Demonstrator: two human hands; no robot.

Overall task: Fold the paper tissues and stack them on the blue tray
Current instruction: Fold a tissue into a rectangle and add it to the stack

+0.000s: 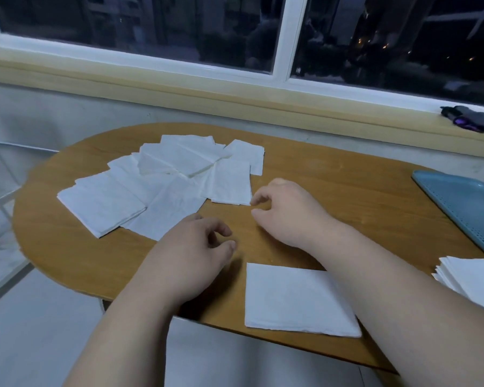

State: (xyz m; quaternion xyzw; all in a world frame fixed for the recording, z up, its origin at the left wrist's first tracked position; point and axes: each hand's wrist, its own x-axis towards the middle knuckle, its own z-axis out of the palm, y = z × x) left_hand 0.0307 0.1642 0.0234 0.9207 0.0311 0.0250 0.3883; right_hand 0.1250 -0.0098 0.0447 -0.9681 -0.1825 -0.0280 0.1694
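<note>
White tissues (162, 188) lie spread on the wooden table (333, 185), with the blue tray (464, 205) at far right. Left hand (190, 255) hangs relaxed, holding nothing. Right hand (288, 210) curls at one tissue's corner; grip cannot be told.

The right edge cut off the blue perforated plastic tray (464, 208) and the stack of white folded paper tissues (475, 277) below it, the dark grey-and-purple object (470, 118) on the pale windowsill (235, 99) was too blurred to identify, and the spread white tissues (162, 185) overlapped beyond counting.
</note>
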